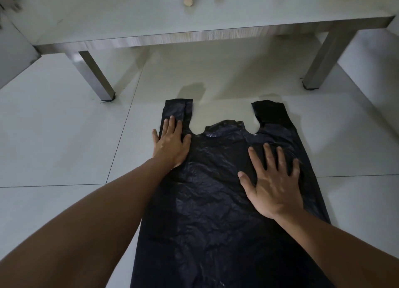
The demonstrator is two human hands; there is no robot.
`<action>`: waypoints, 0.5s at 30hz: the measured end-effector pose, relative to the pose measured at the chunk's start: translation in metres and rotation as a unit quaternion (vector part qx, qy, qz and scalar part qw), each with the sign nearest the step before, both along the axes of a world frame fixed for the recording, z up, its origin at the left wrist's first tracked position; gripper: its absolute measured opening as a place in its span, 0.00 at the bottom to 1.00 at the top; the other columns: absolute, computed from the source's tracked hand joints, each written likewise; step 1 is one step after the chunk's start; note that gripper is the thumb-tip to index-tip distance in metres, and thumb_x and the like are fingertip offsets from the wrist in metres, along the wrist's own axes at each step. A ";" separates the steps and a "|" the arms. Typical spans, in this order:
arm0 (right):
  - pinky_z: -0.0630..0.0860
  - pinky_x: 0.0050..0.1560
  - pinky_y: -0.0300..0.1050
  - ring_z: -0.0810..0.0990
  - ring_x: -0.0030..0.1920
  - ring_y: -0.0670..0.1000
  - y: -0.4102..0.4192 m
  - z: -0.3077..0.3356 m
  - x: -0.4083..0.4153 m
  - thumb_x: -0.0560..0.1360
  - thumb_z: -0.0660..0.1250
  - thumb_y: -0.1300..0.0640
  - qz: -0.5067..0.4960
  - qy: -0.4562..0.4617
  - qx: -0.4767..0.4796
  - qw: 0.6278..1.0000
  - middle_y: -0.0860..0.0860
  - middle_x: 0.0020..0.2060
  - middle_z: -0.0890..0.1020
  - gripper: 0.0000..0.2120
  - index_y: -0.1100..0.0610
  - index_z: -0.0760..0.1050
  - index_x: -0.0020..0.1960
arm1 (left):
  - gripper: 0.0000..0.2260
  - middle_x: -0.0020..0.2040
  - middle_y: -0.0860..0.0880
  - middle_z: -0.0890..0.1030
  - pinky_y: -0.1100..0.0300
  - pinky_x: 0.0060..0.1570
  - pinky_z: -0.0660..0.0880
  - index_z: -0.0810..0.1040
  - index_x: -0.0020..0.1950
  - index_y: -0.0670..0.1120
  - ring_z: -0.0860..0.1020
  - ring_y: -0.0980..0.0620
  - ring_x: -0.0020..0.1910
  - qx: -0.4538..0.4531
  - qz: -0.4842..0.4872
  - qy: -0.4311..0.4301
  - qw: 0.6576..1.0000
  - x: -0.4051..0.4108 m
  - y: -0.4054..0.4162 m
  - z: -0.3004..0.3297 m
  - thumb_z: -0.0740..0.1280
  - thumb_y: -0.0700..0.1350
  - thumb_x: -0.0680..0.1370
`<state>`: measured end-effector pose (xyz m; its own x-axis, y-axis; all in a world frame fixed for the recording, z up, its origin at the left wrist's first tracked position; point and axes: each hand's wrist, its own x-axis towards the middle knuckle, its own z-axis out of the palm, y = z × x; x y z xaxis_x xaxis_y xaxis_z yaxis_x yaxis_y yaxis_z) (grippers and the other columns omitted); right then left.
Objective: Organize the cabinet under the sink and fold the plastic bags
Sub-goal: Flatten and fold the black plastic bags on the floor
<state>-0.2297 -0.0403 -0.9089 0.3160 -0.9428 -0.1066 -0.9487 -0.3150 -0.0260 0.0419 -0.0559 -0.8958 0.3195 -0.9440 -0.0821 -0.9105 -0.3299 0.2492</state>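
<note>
On floor, black bag [216, 201] flat, seemingly under both hands [172, 143]

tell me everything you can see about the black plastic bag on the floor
The black plastic bag is a thin, crinkled, slightly glossy vest-style carrier. It lies spread flat on the pale tiled floor, its two handle loops pointing toward the low white table, its bottom end cut off by the frame. The left hand presses flat on the left handle's base; the right hand presses flat, fingers spread, on the upper right body.

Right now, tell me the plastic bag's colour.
Black, plain; the plastic bag shows best in the head view.
</note>
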 end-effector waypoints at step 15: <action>0.37 0.73 0.69 0.33 0.78 0.58 -0.007 0.010 -0.002 0.76 0.38 0.29 0.018 -0.002 0.088 0.996 0.51 0.79 0.36 0.35 0.42 0.35 0.79 | 0.39 0.80 0.48 0.39 0.45 0.75 0.36 0.44 0.80 0.51 0.37 0.49 0.78 0.047 -0.090 -0.061 0.993 -0.070 0.124 -0.001 0.31 0.68 0.72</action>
